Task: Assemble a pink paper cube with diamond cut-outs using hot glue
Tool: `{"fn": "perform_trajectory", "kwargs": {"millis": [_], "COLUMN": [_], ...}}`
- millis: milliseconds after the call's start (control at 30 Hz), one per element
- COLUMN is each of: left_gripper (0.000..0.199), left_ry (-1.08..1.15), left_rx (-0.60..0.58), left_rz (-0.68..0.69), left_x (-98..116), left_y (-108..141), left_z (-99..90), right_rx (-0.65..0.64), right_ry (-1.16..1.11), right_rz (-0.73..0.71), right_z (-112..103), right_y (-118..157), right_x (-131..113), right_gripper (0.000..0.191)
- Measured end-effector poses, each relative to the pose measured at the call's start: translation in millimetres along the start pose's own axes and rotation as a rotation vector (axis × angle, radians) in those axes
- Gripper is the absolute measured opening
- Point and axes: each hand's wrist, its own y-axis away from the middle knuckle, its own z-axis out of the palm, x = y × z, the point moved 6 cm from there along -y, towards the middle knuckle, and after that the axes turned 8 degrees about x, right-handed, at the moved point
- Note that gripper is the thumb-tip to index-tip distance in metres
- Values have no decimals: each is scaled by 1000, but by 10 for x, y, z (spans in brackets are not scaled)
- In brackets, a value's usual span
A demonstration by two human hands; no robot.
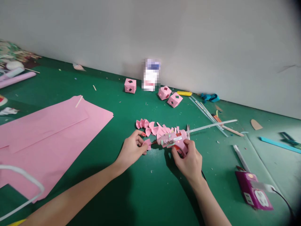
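I have the pink glue gun point(172, 138) in my right hand point(190, 160), fingers wrapped around its handle, the nozzle pointing left. My left hand point(131, 146) sits just left of the glue gun, thumb and fingers pinched narrow on a small pink piece point(147, 144) right at the nozzle; from out here I can't tell whether the tip actually touches it. A clear glue stick point(213, 126) juts from the back of the glue gun, off to the right. Just behind the glue gun I see a cluster of cut pink pieces point(154, 129), some curled, partly covered by it. Farther behind it stand a pair of pink boxes point(164, 93) with cut-out holes, and a lone pink box point(130, 86) lies behind and to its left. Well left of the glue gun, large pink sheets point(58, 138) spread over the green table point(150, 194). To its right, nearer me, I have a purple power box point(254, 193) with a plug in it.
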Motion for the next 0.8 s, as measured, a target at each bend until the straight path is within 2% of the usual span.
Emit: {"fn": "perform_trajectory", "kwargs": {"millis": [433, 800], "left_gripper": [29, 31], "left_ry": [-76, -117], "left_rx": [-9, -6], "left_rz": [34, 29], "left_x": [35, 30], "left_y": [0, 0], "left_z": [8, 5], "right_rx": [-40, 102], "right_ry": [67, 63], "right_rz": [-97, -303], "right_z": [9, -47], "right_y": [-9, 15], "right_x": [-49, -119], "right_gripper": [30, 22]}}
